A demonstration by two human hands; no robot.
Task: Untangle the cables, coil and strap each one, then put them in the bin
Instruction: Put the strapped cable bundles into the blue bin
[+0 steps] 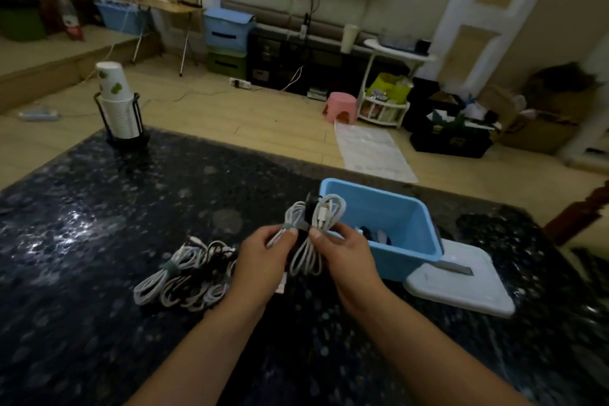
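Observation:
A coiled white cable (308, 259) is held above the dark table, both hands pinching it at its middle. My left hand (263, 260) grips the grey-green strap (288, 226) around the coil, and my right hand (344, 255) grips the loops beside it. The cable's connector ends (324, 209) stick up by the bin's near-left corner. The light blue bin (412, 234) stands just right of my hands, with a few dark and white items inside. A pile of white and black cables (184, 277) lies on the table to the left, one bundle wearing a green strap (171, 269).
The bin's white lid (461, 283) lies flat on the table right of the bin. A stack of paper cups in a black holder (120, 105) stands at the table's far left corner. Beyond the table's far edge lie a wooden floor, a pink stool (341, 107) and storage boxes.

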